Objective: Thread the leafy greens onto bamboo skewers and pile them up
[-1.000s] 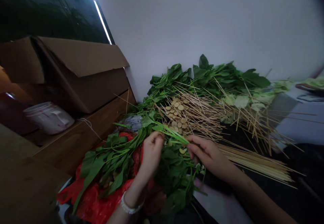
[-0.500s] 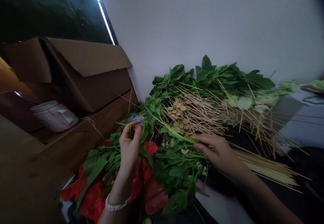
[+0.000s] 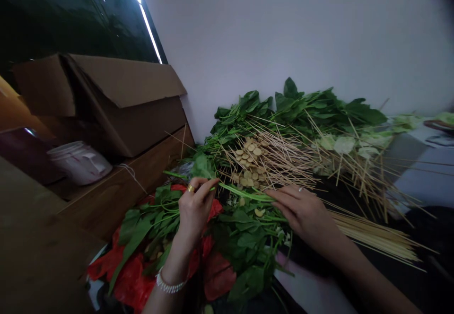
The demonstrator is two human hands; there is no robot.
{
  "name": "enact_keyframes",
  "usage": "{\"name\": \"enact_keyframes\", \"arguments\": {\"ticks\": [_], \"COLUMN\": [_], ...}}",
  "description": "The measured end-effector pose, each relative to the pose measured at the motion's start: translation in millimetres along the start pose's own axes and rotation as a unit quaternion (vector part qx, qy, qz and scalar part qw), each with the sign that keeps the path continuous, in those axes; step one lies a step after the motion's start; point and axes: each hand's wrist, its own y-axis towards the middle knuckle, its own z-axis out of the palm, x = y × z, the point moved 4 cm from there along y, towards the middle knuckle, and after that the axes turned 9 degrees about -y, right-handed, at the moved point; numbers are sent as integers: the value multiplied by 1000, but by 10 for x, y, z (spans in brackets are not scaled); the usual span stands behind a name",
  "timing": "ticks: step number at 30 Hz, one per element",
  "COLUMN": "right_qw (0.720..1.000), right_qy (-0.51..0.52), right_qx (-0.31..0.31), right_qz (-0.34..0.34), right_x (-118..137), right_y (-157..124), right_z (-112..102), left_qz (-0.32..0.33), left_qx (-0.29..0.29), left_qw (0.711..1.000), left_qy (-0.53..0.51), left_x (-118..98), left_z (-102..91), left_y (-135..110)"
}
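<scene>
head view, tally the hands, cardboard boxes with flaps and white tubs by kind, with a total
hands: 2 (left hand, right hand)
cardboard box: 1
white tub: 1
total: 4
not counted: green stems and skewers, which overlap too much

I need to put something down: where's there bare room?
Likely the pale surface at far right, between the skewers and the dark heap, though skewer tips cross it. Crowded: the middle, with greens, sliced rounds, left hand and right hand.
</scene>
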Motion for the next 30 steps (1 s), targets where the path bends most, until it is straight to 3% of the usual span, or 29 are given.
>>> {"name": "enact_keyframes", "arguments": {"ticks": [4,9,13,22,25,27,30], "right_qw": [999,996,994,990,989,988,987], "right_qy": [-28,11,47,108,124,134,134], "right_qx": [-3,-37,-47,-36,-23,-15,-27], "right_qz": [46,81,83,84,75,71,85], "right_x": [-30,-52,-41,-35,-1,11,-24], "right_y": [-21,-22,-4,20,28,29,18], "right_z": [12,-3,-24,-19,-16,-25,-62], "left_qz": [5,24,2,-46,-99,-169,-295], "left_qx": [-3,71,108,107,98,67,-29], "left_qw": [1000,997,992,992,990,979,930], "left_qy": [5,23,66,48,-15,-96,-219], "left_x": [-3,-2,14,-10,3,84,312], "left_z": [6,96,160,168,163,140,56], "left_y": [-28,-45,-45,-38,-18,-7,-17]}}
